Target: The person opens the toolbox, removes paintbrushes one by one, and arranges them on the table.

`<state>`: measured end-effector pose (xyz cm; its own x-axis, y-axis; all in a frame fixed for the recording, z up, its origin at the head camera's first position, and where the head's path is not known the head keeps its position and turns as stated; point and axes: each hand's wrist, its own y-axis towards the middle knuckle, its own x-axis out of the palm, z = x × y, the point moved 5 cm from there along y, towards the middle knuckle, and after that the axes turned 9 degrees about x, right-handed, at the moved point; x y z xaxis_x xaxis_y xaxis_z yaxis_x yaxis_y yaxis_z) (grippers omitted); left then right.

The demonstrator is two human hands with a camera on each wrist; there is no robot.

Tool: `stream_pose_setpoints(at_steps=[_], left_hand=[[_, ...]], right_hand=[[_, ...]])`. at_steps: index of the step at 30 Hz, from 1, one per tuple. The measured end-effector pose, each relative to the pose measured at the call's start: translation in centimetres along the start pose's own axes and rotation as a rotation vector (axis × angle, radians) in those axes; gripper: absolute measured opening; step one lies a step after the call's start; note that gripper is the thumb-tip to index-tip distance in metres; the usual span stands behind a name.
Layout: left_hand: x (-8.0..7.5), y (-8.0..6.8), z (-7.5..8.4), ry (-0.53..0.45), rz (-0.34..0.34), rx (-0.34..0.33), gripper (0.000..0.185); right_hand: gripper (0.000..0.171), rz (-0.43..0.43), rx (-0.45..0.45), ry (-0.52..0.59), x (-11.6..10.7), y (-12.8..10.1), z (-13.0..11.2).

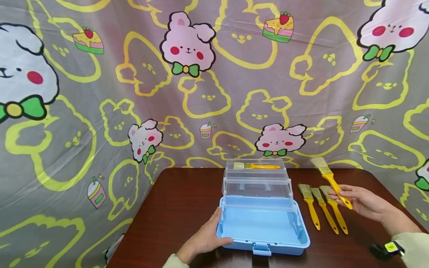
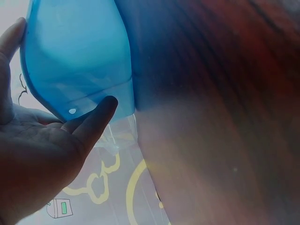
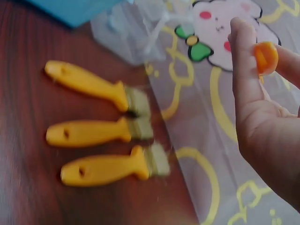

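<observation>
Bunny-print cloth (image 1: 207, 96) hangs behind a dark wooden table (image 1: 181, 208), and you've got the blue box (image 1: 263, 227) sitting open in the middle with its clear trays (image 1: 256, 182) folded up and back. One brush (image 1: 257, 166) is already lying in the top tray.

Your left hand (image 1: 205, 238) is flat against the box's left wall, fingers relaxed, just bracing it rather than gripping. Your right hand (image 1: 360, 201) pinches the yellow handle of a paintbrush (image 1: 331, 180) up in the air, bristles pointing away from you, off to the right of the box. Three more brushes (image 1: 323, 208) lie side by side on the table right under that hand.

Stuff I'd watch, honestly:
- That pinch sits near the handle's tail end, so the bristle end is heavy and could swing or slip out.
- Your wrist hangs just over the three loose brushes; a low sweep could knock them around or roll one toward the table edge.
- The raised trays stand between you and the top tier, so clipping them with the brush might jolt the box, and a flat palm won't hold it much.
</observation>
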<state>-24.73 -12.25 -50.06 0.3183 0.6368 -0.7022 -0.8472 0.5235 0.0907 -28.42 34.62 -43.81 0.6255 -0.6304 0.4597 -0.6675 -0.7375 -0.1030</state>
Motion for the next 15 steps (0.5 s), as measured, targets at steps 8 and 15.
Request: stream_pose_setpoints(at_steps=[8, 15], left_hand=[[-0.1, -0.1, 0.3, 0.01, 0.008, 0.015, 0.109], [0.0, 0.0, 0.1, 0.006, 0.008, 0.016, 0.108]], right_hand=[[0.025, 0.269, 0.09, -0.092, -3.6, -2.7, 1.5], [0.069, 0.412, 0.195, -0.152, -5.9, -4.6, 3.2]])
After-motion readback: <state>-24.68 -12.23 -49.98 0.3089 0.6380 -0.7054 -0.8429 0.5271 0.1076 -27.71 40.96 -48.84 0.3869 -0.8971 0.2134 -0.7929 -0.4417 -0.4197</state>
